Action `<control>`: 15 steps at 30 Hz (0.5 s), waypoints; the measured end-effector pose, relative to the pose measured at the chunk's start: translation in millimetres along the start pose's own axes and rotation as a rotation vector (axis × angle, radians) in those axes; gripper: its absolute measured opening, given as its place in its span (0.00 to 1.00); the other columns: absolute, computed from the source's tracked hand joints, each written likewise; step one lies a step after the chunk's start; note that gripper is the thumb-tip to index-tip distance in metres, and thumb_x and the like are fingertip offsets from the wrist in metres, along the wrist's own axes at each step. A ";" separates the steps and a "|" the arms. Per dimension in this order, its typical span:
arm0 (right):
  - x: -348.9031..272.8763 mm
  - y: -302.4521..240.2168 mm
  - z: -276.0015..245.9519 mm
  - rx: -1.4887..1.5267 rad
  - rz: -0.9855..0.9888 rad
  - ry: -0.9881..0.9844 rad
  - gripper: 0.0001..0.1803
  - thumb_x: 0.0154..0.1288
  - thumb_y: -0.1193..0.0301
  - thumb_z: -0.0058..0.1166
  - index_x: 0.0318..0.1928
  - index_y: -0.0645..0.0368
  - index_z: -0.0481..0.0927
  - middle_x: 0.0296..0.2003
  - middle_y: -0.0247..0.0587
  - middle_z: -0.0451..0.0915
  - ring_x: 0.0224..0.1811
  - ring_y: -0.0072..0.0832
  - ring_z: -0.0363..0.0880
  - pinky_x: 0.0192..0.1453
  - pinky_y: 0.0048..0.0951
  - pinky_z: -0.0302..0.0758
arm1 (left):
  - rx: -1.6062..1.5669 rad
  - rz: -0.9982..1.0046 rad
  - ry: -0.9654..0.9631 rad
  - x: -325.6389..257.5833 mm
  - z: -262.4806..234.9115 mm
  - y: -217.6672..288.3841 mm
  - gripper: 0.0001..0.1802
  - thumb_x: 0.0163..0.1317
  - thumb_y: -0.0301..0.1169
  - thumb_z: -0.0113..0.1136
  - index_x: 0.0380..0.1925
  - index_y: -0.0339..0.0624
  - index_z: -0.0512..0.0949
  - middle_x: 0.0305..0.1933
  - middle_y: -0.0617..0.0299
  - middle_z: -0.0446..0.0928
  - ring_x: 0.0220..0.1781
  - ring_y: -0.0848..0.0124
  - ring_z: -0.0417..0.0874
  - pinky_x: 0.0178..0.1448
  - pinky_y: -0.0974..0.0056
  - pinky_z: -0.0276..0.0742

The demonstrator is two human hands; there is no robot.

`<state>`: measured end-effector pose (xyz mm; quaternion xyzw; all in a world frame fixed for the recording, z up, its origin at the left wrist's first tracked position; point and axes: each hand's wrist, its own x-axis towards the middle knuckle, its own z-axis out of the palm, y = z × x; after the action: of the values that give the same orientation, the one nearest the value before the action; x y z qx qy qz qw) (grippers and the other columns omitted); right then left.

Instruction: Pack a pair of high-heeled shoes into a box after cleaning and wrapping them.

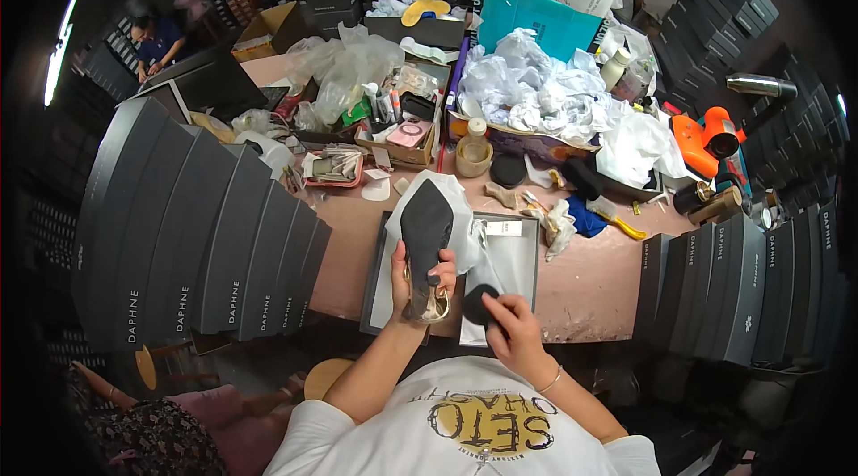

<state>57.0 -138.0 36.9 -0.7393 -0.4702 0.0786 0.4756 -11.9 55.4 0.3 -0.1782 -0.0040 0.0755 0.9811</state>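
Our hands are both busy over the open shoe box (pixel 523 275): our left hand (pixel 420 275) is gripping a black pointed shoe (pixel 425 235) near its heel end, sole turned up and toe pointing away from us, while our right hand (pixel 509 320) is closing its fingers on a small dark round pad (pixel 480 304) just beside the shoe's heel. We are holding the shoe sole-up, it seems, so that its underside is facing us and the pad can reach it. The shoe is hanging just above the box and its white wrapping paper (pixel 460 208), which are lying on the pinkish table (pixel 590 275) right in front of us. We are sitting between rows of dark boxes (pixel 206 235) standing on end at our left and right. Further back, crumpled white paper (pixel 536 92), clear plastic bags (pixel 344 69) and a small jar (pixel 474 154) are crowding the table. Another person (pixel 156 42) is working at the far left.
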 end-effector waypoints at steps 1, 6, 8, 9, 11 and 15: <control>25.2 -22.0 -4.3 0.001 -0.093 0.074 0.27 0.49 0.82 0.56 0.54 0.61 0.76 0.40 0.48 0.74 0.38 0.42 0.74 0.40 0.36 0.75 | 0.077 0.078 0.047 -2.6 2.0 -5.9 0.37 0.62 0.63 0.46 0.40 0.35 0.76 0.30 0.58 0.74 0.48 0.68 0.76 0.56 0.60 0.73; 17.7 -37.9 11.9 0.069 -0.188 -0.352 0.26 0.50 0.78 0.58 0.55 0.59 0.76 0.40 0.45 0.74 0.40 0.40 0.76 0.44 0.35 0.75 | 0.136 0.197 -0.069 5.9 3.9 -10.8 0.26 0.60 0.60 0.51 0.33 0.52 0.84 0.33 0.57 0.80 0.60 0.59 0.72 0.74 0.34 0.39; 3.2 -36.0 -0.1 0.141 -0.173 -0.403 0.25 0.48 0.79 0.57 0.52 0.58 0.79 0.40 0.44 0.74 0.39 0.38 0.77 0.43 0.33 0.76 | 0.091 0.248 -0.070 0.0 -3.0 -5.1 0.25 0.59 0.60 0.52 0.29 0.53 0.84 0.31 0.59 0.80 0.59 0.59 0.74 0.74 0.32 0.36; 1.3 -37.6 -3.0 0.162 -0.133 -0.344 0.25 0.47 0.80 0.57 0.51 0.58 0.80 0.40 0.44 0.74 0.38 0.38 0.77 0.42 0.33 0.76 | 0.068 0.269 -0.067 -3.3 -6.5 -2.0 0.25 0.59 0.60 0.53 0.27 0.54 0.85 0.30 0.60 0.80 0.58 0.58 0.76 0.74 0.32 0.35; 28.7 -43.9 -13.1 0.164 -0.137 -0.071 0.27 0.46 0.81 0.56 0.52 0.60 0.79 0.39 0.44 0.74 0.36 0.38 0.77 0.38 0.32 0.77 | 0.112 0.243 -0.143 -1.1 -6.2 -7.9 0.25 0.59 0.60 0.52 0.28 0.54 0.85 0.30 0.60 0.80 0.59 0.59 0.75 0.74 0.31 0.35; 61.6 -47.9 24.1 -0.126 -0.323 -0.102 0.26 0.49 0.77 0.58 0.53 0.61 0.75 0.40 0.42 0.74 0.39 0.39 0.75 0.40 0.36 0.74 | 0.082 0.247 -0.001 1.3 -18.3 -25.8 0.33 0.62 0.64 0.42 0.29 0.46 0.81 0.34 0.63 0.79 0.70 0.67 0.65 0.79 0.44 0.27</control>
<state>47.3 -70.4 81.7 -0.6776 -0.6102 0.0088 0.4105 -6.2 25.3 -7.8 -0.1371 0.0205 0.1960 0.9708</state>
